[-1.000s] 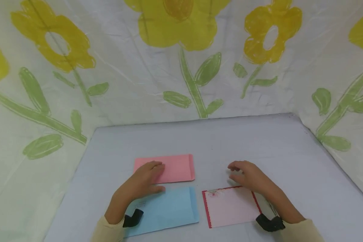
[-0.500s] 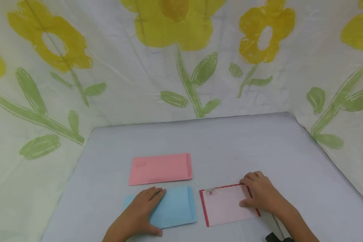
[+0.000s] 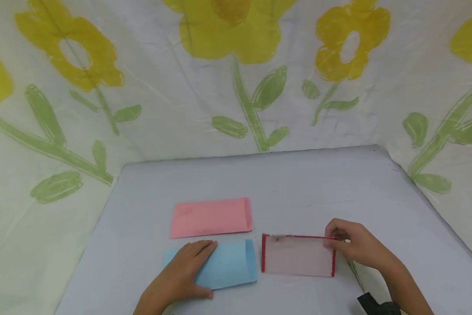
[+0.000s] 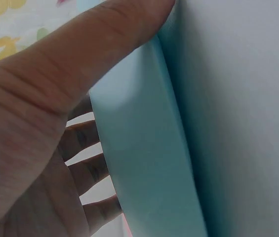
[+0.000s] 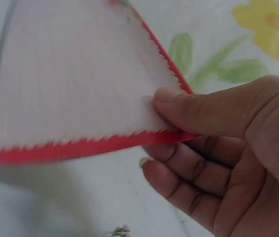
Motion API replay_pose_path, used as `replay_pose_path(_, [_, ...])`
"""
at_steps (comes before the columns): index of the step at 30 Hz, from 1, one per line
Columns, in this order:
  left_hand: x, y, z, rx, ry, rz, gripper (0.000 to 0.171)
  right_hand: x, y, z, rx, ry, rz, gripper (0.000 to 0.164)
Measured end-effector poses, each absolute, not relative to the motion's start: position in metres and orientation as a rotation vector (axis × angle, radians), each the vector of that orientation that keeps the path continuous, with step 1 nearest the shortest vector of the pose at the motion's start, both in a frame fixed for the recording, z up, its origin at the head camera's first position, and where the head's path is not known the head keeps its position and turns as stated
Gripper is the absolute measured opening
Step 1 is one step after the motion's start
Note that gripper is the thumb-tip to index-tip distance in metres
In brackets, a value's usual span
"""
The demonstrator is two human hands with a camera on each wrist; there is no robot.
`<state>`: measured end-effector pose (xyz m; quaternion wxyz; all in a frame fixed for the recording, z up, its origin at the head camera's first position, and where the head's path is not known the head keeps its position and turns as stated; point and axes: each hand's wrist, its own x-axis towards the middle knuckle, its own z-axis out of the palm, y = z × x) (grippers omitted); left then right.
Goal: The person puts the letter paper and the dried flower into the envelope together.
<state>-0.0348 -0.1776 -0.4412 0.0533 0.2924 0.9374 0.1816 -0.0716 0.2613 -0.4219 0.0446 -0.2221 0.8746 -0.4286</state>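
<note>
My right hand (image 3: 359, 245) pinches the upper right corner of a pale pink card (image 3: 298, 258) with a red scalloped border. In the right wrist view the thumb lies on the card's face and curled fingers are behind it; the card is tilted up. My left hand (image 3: 182, 275) grips a light blue envelope (image 3: 229, 262) across its width, fingers at the far edge and thumb at the near edge. In the left wrist view the envelope's side (image 4: 129, 128) shows between thumb and fingers, with the fingertips hidden. Behind it lies a pink envelope (image 3: 210, 217).
A thin sprig with stems (image 3: 355, 273) lies under the right forearm, its small head (image 5: 121, 231) showing in the right wrist view. The tabletop (image 3: 318, 183) is pale grey. A white sheet painted with yellow flowers (image 3: 229, 26) hangs round its back and sides.
My left hand has moved from the pink envelope down to the blue one and gripped it. My right hand has reached the card, pinched its corner and tilted it up.
</note>
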Motion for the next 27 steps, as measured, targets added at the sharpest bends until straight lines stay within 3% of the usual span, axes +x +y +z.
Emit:
replay_pose_path(8, [-0.036,-0.177,-0.441,0.892,2.850,0.545,0.108,-0.067,0.255,-0.433,-0.440,2.441,-1.549,0.020])
replay_pose_path(27, [-0.035,-0.176,-0.439,0.892,2.847,0.548,0.108,-0.065,0.237,-0.447,-0.528,2.463,-1.425,0.021])
